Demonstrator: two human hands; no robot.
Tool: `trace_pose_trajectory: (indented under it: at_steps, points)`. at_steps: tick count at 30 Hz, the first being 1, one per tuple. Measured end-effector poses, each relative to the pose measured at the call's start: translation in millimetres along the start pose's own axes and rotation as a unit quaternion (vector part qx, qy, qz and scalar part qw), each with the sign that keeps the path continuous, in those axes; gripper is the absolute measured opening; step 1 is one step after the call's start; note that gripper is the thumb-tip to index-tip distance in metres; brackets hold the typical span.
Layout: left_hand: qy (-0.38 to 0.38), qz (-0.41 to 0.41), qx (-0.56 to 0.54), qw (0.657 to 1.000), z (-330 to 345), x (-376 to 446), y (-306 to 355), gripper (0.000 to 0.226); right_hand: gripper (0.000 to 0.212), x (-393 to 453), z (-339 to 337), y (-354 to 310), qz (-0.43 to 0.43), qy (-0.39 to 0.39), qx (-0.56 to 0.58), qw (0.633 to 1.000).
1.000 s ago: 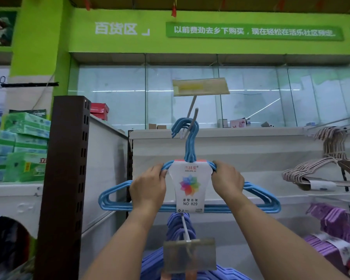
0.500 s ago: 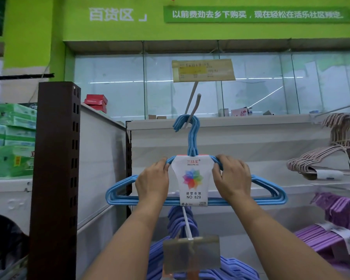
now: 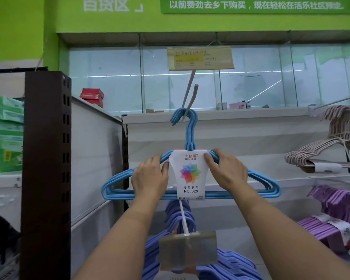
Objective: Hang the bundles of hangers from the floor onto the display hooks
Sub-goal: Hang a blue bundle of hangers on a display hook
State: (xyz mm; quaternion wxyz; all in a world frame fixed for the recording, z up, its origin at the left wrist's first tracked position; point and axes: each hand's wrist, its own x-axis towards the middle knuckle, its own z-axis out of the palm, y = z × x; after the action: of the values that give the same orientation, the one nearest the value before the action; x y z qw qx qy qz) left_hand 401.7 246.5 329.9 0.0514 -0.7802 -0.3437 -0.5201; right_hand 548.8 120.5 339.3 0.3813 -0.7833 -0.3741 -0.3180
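Item: blue hanger bundle (image 3: 117,188), wrapped at its middle by a white label sleeve (image 3: 191,174) marked NO. 829. Position: held up in front of me at the shelf face, long axis level, running left to right; necks rise straight up from between my hands.

Left hand (image 3: 150,176): fingers curled round the bundle's left shoulder, just beside the sleeve, thumb touching the sleeve's edge.

Right hand (image 3: 227,172): fingers curled over the right shoulder, thumb pressed on the sleeve's upper corner. Both hands are equally near; neither leads.

Key relation: the bundled hook tops (image 3: 183,116) sit directly above my fingers, around the grey display hook (image 3: 191,102), which slants up toward me beneath a yellowed price tag (image 3: 200,58). The hook's raised tip stands above the hanger tops, so I judge the bundle is threaded on, or nearly; whether its weight already rests on the rod I cannot tell.

Also present: a lower hook with purple-blue hanger bundles (image 3: 178,217) directly beneath; pink hangers (image 3: 331,148) on a hook at right; violet bundles (image 3: 335,201) below those.
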Motion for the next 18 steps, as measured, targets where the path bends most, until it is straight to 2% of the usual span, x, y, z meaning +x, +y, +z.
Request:
trace_pose_trajectory:
  at_steps: [3, 6, 11, 15, 18]
  points:
    - [0.007, 0.011, 0.023, 1.000, -2.0, 3.7, -0.4, 0.033, 0.042, 2.1, -2.4, 3.1, -0.011, -0.029, 0.033, 0.999]
    - [0.015, 0.026, 0.021, 0.999, -7.5, 8.8, 4.1, 0.032, 0.042, 4.2, -2.8, 1.6, 0.023, -0.024, 0.080, 0.996]
    - [0.057, 0.065, 0.005, 0.996, -24.0, 17.4, 10.7, 0.030, 0.031, 4.8, -11.8, 1.1, 0.038, 0.034, 0.127, 0.991]
    - [0.093, 0.130, 0.007, 0.987, -37.1, 15.6, 15.8, 0.020, 0.030, -1.9, -21.3, 4.2, 0.044, 0.073, 0.152, 0.985]
    - [0.102, 0.145, 0.033, 0.984, -48.2, 9.6, 23.7, 0.018, 0.028, -10.0, -30.8, 5.7, 0.048, 0.086, 0.159, 0.982]
